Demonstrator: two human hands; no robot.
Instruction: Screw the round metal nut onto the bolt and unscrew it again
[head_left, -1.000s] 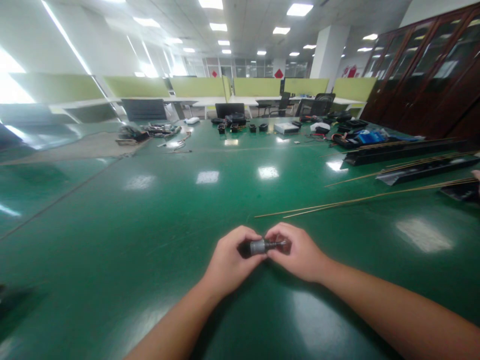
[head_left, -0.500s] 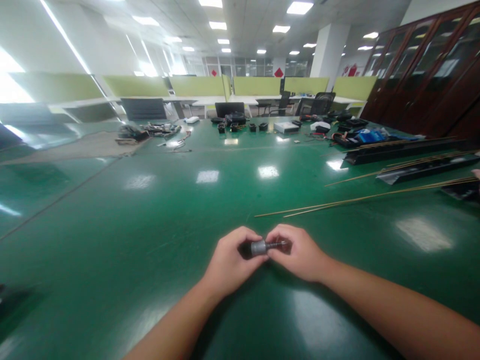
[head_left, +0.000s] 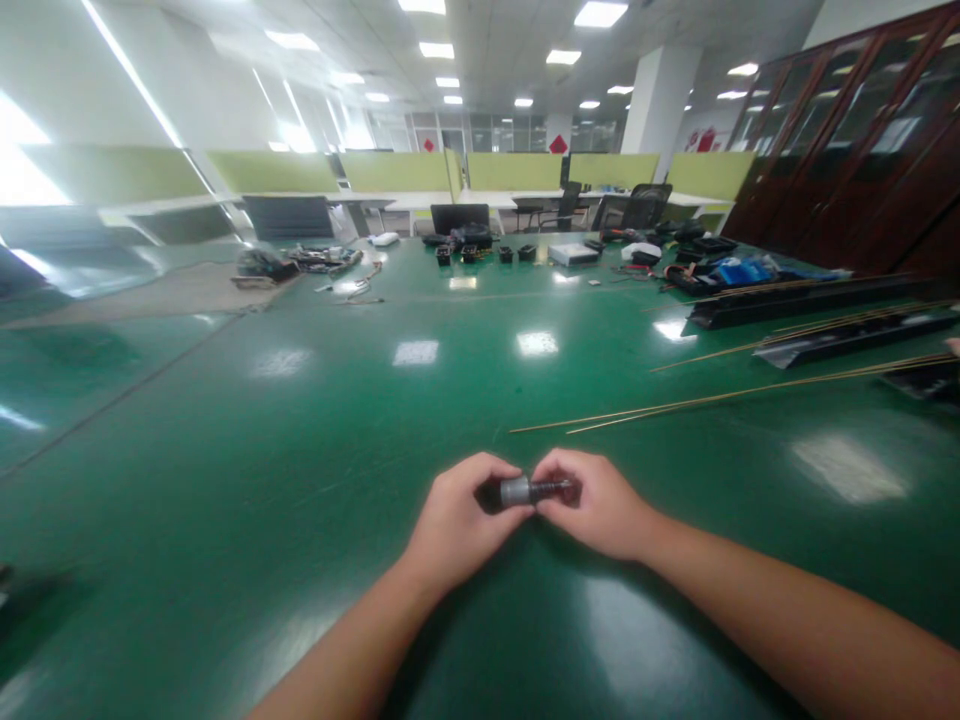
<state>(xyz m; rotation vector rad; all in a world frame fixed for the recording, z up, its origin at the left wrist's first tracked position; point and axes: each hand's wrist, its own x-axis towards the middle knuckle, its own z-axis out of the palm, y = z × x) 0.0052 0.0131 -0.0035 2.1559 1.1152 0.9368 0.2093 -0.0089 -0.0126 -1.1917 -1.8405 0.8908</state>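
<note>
A small grey metal cylinder with a dark ridged shaft lies crosswise between my two hands, low over the table. My left hand pinches the grey body between thumb and fingers. From the other side, my right hand curls around the ridged shaft, thumb and fingertips by the point where it meets the cylinder. The shaft's thin tip shows inside the right hand's curl. The fingertips of both hands nearly touch. What exact kind of part this is, I cannot make out.
The green table is glossy with reflections. Thin brass-coloured rods and black channels lie to the right. At the far side are small black parts, a white box, a blue bundle and cables. Part of another person's hand shows at the right edge.
Both hands keep their grip on the cylinder with almost no movement. The cylinder has shifted very slightly to the left.
</note>
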